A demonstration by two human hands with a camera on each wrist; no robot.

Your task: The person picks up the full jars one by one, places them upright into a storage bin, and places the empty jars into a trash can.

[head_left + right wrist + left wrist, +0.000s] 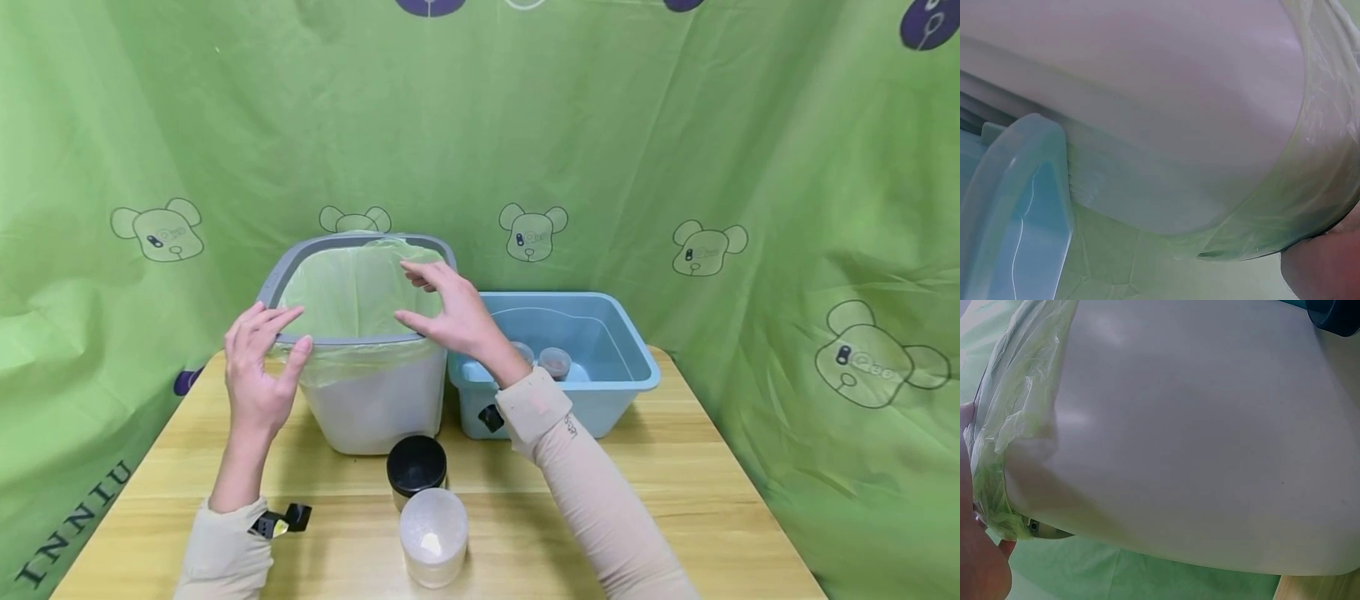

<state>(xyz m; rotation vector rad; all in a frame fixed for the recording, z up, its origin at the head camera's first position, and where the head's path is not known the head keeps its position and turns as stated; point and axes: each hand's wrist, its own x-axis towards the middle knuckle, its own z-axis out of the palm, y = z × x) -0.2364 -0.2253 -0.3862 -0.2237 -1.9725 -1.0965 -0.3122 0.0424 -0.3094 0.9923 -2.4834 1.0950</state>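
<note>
A white trash bin (375, 400) with a grey rim (360, 341) stands on the table, lined with a thin pale green bag (352, 292). The bag's edge hangs over the outside below the rim, wrinkled in the left wrist view (1029, 394). At the bin's front left corner, my left hand (258, 367) has its fingers spread by the rim, thumb apart. My right hand (457, 312) is at the right side of the rim, fingers reaching over the opening and thumb apart. Neither hand grips anything that shows. Only parts of the hands appear in the wrist views.
Right of the bin stands a blue tub (555, 386) with small clear containers (555, 362) inside. In front are a black-lidded jar (417, 465) and a jar with a translucent white lid (433, 529). A green printed curtain (600, 150) surrounds the wooden table (675, 492).
</note>
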